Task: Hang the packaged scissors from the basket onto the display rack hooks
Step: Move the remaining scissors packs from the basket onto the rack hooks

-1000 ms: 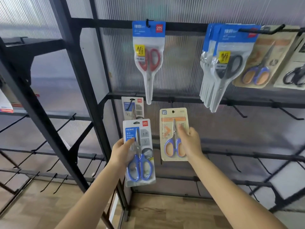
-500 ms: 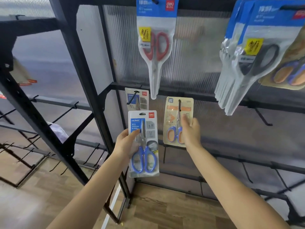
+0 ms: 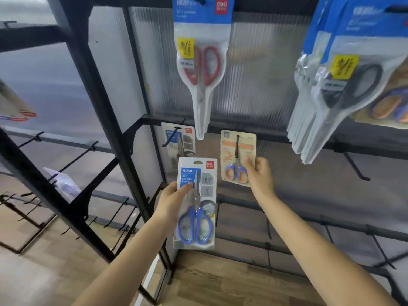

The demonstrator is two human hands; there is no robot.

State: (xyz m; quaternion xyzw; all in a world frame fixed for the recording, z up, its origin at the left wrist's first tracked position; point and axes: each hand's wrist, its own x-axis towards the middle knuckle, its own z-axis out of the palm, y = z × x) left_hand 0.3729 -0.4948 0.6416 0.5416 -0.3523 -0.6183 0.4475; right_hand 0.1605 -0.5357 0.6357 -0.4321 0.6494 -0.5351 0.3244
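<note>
Nearest, two bare forearms reaching up from the lower edge over wood-grain floor [image 3: 220,290]. Left hand [image 3: 171,203] gripping a blister pack of blue-handled scissors [image 3: 195,203] by its left edge, thumb across the front over the blue "HOME" label, fingers behind; pack upright, held free in front of the black display rack [image 3: 123,155], on no hook. Right hand [image 3: 259,175] a little higher and well apart from the left, pinching the lower right corner of a tan card with small orange-and-blue scissors [image 3: 238,159]; black hook [image 3: 237,145] crossing the front of that card below its top hole, card tilted slightly; fully seated or not, cannot tell. Just behind the left hand's pack, a second card of the same "HOME" kind [image 3: 180,140] hanging on a hook from the middle crossbar. Higher on the rack, a red-handled pair in a clear pouch with blue header [image 3: 202,62] hanging from the top bar, tip reaching down to the middle crossbar. Upper right, a stack of dark-handled pouches [image 3: 337,85] on one hook, with an orange-and-blue carded pair [image 3: 388,107] partly hidden behind. Farther back, ribbed translucent panel [image 3: 265,74] behind the bars; bare hooks on the lower rails at left and right.
</note>
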